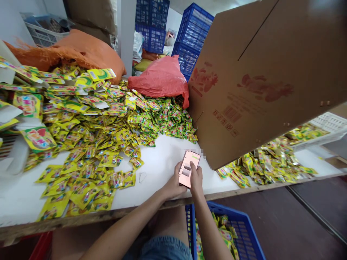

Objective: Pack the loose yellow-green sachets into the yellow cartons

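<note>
A smartphone with a lit pinkish screen is held upright over the table's front edge. My left hand wraps round its left side and lower corner. Along the right side, my right hand also grips it, with the thumb on the screen. To the left of the phone lie many small yellow candy packets, loose and heaped on the white table. Flat yellow-green boxes, some with open flaps, are piled at the far left.
A large cardboard carton leans at the right, with more packets behind it. Orange and red sacks spill packets at the back. Blue crates stand beyond. A blue basket of packets sits below the table edge.
</note>
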`<act>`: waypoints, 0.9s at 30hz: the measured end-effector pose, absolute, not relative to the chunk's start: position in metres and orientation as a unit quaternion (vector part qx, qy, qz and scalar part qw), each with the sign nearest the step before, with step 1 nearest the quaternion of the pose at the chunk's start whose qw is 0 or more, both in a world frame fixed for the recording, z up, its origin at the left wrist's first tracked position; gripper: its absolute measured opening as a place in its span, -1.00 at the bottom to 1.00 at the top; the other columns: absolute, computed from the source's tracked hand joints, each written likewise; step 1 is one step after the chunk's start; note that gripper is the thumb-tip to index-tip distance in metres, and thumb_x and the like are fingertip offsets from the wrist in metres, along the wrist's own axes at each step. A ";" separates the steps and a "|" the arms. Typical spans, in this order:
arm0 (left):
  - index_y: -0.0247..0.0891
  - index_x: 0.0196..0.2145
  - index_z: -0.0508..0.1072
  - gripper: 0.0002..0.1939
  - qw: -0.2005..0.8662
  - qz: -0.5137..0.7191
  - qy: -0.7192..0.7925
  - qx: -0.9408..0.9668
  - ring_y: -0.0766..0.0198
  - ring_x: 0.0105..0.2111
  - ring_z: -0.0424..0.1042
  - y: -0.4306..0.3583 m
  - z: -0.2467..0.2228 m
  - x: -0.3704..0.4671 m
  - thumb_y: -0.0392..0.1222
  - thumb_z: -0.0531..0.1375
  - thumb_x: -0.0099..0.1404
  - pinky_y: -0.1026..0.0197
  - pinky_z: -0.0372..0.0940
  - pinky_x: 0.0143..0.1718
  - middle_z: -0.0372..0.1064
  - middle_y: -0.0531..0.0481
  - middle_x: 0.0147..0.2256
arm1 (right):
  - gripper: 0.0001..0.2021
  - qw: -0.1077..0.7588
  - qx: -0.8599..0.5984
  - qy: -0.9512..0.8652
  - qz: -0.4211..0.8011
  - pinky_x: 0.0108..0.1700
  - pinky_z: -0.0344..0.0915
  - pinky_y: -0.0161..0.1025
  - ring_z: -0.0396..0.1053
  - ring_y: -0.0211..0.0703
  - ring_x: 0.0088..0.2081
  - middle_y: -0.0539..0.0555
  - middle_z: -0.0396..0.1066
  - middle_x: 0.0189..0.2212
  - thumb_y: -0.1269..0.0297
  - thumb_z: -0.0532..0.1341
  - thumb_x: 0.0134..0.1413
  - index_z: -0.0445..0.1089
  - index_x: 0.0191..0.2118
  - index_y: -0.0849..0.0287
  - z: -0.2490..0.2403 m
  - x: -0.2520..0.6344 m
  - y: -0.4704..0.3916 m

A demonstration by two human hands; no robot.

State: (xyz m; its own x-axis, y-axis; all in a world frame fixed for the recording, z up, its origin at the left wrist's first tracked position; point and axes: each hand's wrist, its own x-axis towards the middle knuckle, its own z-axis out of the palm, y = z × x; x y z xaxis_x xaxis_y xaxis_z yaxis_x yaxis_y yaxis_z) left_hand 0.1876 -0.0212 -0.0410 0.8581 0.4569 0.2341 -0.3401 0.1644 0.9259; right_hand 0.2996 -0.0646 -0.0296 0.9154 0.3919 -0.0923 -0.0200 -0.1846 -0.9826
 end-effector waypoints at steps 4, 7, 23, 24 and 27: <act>-0.22 0.21 -0.40 0.04 0.767 0.268 0.054 0.580 0.08 0.01 0.24 -0.021 -0.042 0.190 -0.49 0.19 -0.05 0.08 0.17 -0.02 0.09 -0.27 0.11 | -0.61 0.655 -0.718 -0.126 0.198 -0.42 0.40 -0.20 0.45 -0.11 -0.42 -0.01 0.45 -0.43 -0.07 0.19 -0.11 0.22 -0.28 0.14 -0.025 0.297 -0.065; -0.23 0.21 -0.40 0.04 0.775 0.267 0.053 0.570 0.08 0.03 0.23 -0.020 -0.042 0.192 -0.49 0.20 -0.04 0.08 0.16 0.00 0.09 -0.27 0.10 | -0.62 0.676 -0.690 -0.135 0.221 -0.44 0.40 -0.22 0.45 -0.13 -0.44 -0.02 0.45 -0.43 -0.04 0.20 -0.11 0.23 -0.28 0.14 -0.024 0.295 -0.066; -0.22 0.20 -0.40 0.05 0.791 0.257 0.074 0.550 0.06 0.03 0.24 -0.020 -0.040 0.191 -0.43 0.24 -0.03 0.02 0.15 0.03 0.13 -0.26 0.08 | -0.64 0.684 -0.667 -0.177 0.236 -0.40 0.39 -0.22 0.45 -0.14 -0.40 -0.02 0.47 -0.36 0.04 0.22 -0.12 0.24 -0.23 0.14 -0.018 0.288 -0.073; -0.22 0.20 -0.40 0.05 0.789 0.259 0.074 0.552 0.06 0.03 0.24 -0.020 -0.041 0.191 -0.43 0.24 -0.03 0.02 0.15 0.02 0.13 -0.27 0.08 | -0.64 0.681 -0.670 -0.179 0.233 -0.39 0.39 -0.22 0.45 -0.14 -0.39 -0.01 0.47 -0.35 0.04 0.22 -0.12 0.24 -0.23 0.14 -0.018 0.288 -0.073; -0.21 0.21 -0.40 0.04 0.781 0.265 0.065 0.561 0.08 0.01 0.25 -0.020 -0.042 0.190 -0.43 0.23 -0.02 0.05 0.18 -0.01 0.12 -0.26 0.09 | -0.62 0.670 -0.687 -0.185 0.214 -0.34 0.39 -0.21 0.45 -0.12 -0.34 0.01 0.47 -0.32 0.05 0.26 -0.16 0.25 -0.23 0.15 -0.018 0.288 -0.072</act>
State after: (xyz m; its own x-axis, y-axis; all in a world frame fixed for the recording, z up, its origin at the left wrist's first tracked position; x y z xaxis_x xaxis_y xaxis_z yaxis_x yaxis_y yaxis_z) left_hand 0.1904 -0.0204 -0.0416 0.8510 0.4870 0.1966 -0.3417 0.2292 0.9114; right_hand 0.2882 -0.0724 -0.0185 0.8404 0.5400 -0.0465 -0.0329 -0.0348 -0.9989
